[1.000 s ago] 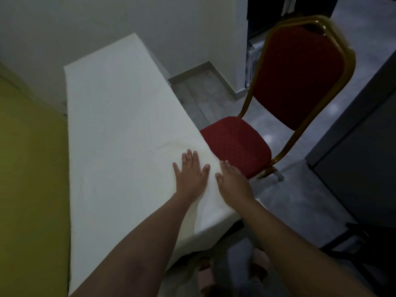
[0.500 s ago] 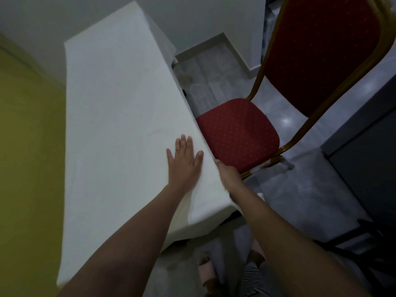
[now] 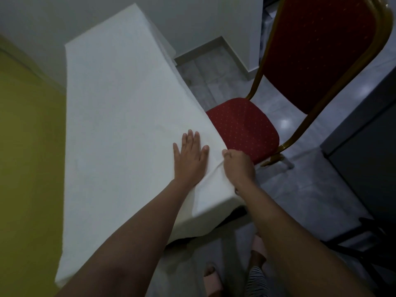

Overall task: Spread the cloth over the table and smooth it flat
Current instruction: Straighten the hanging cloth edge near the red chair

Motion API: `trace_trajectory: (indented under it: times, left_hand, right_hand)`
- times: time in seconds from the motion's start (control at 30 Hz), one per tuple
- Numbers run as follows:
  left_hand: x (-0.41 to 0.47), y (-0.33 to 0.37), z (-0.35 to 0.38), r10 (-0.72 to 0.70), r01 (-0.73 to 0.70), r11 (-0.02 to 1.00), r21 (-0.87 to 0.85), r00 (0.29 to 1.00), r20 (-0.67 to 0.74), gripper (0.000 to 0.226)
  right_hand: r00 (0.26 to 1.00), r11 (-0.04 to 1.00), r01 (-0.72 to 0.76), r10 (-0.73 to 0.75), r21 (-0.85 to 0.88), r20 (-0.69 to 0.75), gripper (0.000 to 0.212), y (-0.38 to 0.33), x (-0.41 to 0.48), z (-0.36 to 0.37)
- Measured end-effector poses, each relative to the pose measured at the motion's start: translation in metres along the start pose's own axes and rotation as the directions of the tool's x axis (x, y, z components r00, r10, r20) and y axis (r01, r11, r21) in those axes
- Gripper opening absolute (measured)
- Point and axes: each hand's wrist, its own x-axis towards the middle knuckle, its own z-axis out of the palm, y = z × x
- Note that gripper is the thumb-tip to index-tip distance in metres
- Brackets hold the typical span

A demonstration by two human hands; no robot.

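White tablecloth (image 3: 120,116) covering our long table, our left hand (image 3: 189,159) flat on it near the right edge, fingers straight and slightly spread, our right hand (image 3: 239,166) pinching a cloth fold at that edge, red chair (image 3: 244,127) just right, yellow wall (image 3: 25,146) left.

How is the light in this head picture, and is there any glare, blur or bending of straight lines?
Head view: dim, even light, with the white fabric cloth brightest. Head view: two small glare spots on the grey tiled floor. Head view: the wide lens bends the cloth's long edges; left hand and right hand show no motion blur.
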Motion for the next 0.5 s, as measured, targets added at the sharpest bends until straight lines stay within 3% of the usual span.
trace_trajectory:
  times: [0.13, 0.37, 0.43, 0.5]
  left_hand:
    - [0.001, 0.024, 0.003, 0.055, -0.055, 0.998, 0.020, 0.998, 0.020, 0.058]
    - [-0.018, 0.027, 0.003, 0.139, -0.141, 0.990, 0.022, 0.988, 0.074, 0.057]
    - [-0.023, 0.018, 0.002, 0.134, -0.134, 0.991, -0.004, 0.989, 0.067, 0.057]
    - [-0.027, 0.009, 0.001, 0.118, -0.116, 0.992, -0.043, 0.992, 0.042, 0.058]
  right_hand:
    - [0.998, 0.996, -0.065, 0.063, -0.067, -0.030, 0.042, 0.022, 0.013, -0.015]
    - [0.957, 0.957, -0.289, 0.290, -0.004, 0.011, 0.037, 0.057, 0.038, -0.029]
    - [0.958, 0.958, -0.284, 0.285, -0.029, 0.017, 0.040, 0.051, 0.032, -0.030]
    - [0.969, 0.968, -0.245, 0.242, 0.056, 0.049, 0.052, 0.042, 0.015, -0.028]
